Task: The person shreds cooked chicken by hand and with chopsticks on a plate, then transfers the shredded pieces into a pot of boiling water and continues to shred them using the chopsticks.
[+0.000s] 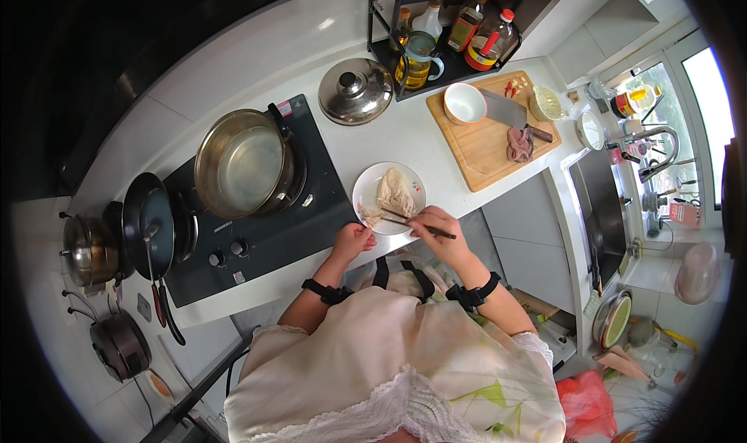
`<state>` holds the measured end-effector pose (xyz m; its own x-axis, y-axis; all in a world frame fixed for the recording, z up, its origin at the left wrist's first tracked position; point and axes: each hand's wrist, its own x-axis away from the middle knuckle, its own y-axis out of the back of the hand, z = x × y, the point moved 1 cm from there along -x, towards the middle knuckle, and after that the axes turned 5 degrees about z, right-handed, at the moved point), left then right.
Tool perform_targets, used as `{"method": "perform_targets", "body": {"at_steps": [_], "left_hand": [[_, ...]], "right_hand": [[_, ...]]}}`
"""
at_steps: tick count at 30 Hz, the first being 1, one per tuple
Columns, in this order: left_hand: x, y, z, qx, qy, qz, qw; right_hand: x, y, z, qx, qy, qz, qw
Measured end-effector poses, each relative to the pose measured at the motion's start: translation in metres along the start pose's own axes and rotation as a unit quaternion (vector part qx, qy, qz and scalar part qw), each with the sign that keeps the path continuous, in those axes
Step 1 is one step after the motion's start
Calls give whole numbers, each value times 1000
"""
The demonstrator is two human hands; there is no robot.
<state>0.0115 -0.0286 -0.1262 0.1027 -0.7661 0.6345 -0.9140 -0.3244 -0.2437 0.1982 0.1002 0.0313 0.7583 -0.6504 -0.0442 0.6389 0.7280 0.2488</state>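
My right hand holds a pair of dark chopsticks, their tips reaching over a white plate with a printed pattern. On the plate lies a pale piece of cooked meat, perhaps chicken, with a smaller shredded bit at its lower left, by the chopstick tips. At the plate's lower-left rim is my left hand, fingers curled; its fingertips seem to touch the rim or the shreds, which I cannot tell apart.
Left of the plate, a steel pot of liquid and a black frying pan stand on the hob. A steel lid lies behind. To the right, a wooden cutting board holds a bowl, a cleaver and raw-looking meat.
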Motion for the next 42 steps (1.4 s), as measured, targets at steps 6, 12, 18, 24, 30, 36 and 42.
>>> {"method": "perform_targets", "body": {"at_steps": [6,12,18,24,30,36,42], "left_hand": [[10,8,-4,2,1,-23,1000],[20,14,-3,-4,-5,-44,999],[28,12,-4,-37,-13,-60,997],[33,9,-10,-92,-55,-72,992],[36,11,-19,-107,-69,-104,986],[38,10,-22,-102,-70,-109,986],[39,10,-24,-107,-85,-106,985]], "right_hand": [[-11,-7,-15,107,106,72,986],[-13,-1,-24,-161,-98,-104,977],[-3,16,-25,-90,-119,-66,987],[-23,-2,-10,77,101,51,991],[-14,-3,-4,0,-77,61,995],[-5,5,-24,-154,-163,-112,968],[-1,15,-20,-66,-97,-14,993]]}}
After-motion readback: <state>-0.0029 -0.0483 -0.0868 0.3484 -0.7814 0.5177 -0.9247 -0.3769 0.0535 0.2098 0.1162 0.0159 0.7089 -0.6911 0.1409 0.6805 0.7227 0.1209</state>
